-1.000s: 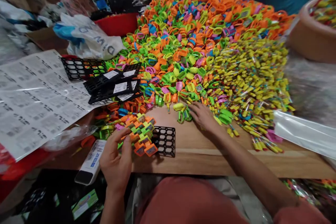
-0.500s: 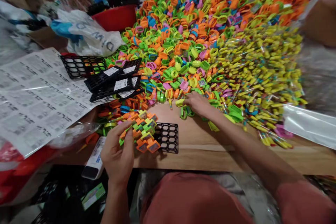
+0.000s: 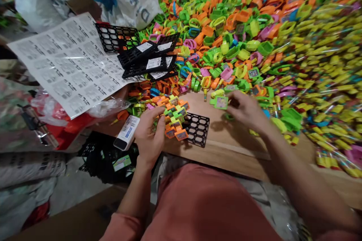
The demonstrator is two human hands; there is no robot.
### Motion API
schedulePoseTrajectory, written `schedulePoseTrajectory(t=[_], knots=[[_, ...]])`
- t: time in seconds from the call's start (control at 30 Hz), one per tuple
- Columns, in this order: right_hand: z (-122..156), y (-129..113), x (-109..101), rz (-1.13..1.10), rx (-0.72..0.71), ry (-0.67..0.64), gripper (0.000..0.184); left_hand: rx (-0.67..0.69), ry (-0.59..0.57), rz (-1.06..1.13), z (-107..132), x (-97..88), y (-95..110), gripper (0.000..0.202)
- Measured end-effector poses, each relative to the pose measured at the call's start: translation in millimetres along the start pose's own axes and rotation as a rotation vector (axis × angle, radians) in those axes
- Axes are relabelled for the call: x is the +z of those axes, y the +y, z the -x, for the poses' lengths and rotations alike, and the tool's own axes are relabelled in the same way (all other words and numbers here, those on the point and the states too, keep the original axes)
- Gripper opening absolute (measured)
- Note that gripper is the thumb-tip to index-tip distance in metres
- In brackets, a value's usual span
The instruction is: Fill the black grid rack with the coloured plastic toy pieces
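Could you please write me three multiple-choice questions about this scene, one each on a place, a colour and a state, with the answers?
1. Where does the black plastic grid tray lie?
A. On the printed sheet
B. On the wooden tabletop
C. Inside a plastic bag

2. What colour is the frame of the square piece nearest the right hand?
A. Yellow
B. Orange
C. Green

3. What is the left hand doing?
A. Lying flat and empty
B. Holding the cluster of orange and green pieces
C. Resting on the printed sheet

1: B, the tray sits on bare wood.
2: C, green surrounds its pinkish face.
3: B, its fingers wrap the cluster.
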State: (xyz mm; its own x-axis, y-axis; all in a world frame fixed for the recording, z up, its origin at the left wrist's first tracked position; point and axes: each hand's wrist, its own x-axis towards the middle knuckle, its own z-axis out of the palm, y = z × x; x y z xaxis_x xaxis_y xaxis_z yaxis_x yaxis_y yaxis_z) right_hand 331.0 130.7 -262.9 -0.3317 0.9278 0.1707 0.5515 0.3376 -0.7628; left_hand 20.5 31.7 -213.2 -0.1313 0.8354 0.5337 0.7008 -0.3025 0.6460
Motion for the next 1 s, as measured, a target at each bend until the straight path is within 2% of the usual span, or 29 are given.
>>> schedulePoseTrajectory(t=[0.1,0.2,0.3,0.37,0.47,0.53,0.63,0.7,0.77,0.9,1.0], knots=[[21,-23,44,-0.267,0.039,-0.102,0.02,0.051,-0.075,-0.074,-4,9.6,-1,0.026],[34,-33,88,-0.571,0.134,-0.205,0.026,0.065,-0.218,-0.114,-4,19.0,-4,0.041],[39,-37,115,-0.839,0.299,-0.245,0.033,0.058,-0.32,-0.143,-2,24.9,-8,0.048],[39,-39,125,-0.914,0.332,-0.252,0.034,0.054,-0.34,-0.146,0,26.0,-9,0.049],[38,-38,130,-0.873,0.278,-0.25,0.029,0.059,-0.343,-0.142,1,25.3,-9,0.049],[36,-37,130,-0.762,0.217,-0.242,0.023,0.063,-0.345,-0.145,1,24.1,-8,0.048],[36,-33,129,-0.489,0.025,-0.229,0.018,0.042,-0.365,-0.143,1,21.3,-5,0.049],[37,-33,131,-0.347,-0.113,-0.216,0.022,0.014,-0.394,-0.129,1,20.1,0,0.05],[40,-35,136,-0.275,-0.192,-0.206,0.026,0.017,-0.436,-0.133,2,21.1,4,0.055],[39,-41,145,-0.2,-0.225,-0.213,0.029,0.096,-0.479,-0.286,3,30.1,6,0.062],[26,-42,131,-0.25,-0.208,-0.329,0.027,0.121,-0.446,-0.372,4,35.8,3,0.056]])
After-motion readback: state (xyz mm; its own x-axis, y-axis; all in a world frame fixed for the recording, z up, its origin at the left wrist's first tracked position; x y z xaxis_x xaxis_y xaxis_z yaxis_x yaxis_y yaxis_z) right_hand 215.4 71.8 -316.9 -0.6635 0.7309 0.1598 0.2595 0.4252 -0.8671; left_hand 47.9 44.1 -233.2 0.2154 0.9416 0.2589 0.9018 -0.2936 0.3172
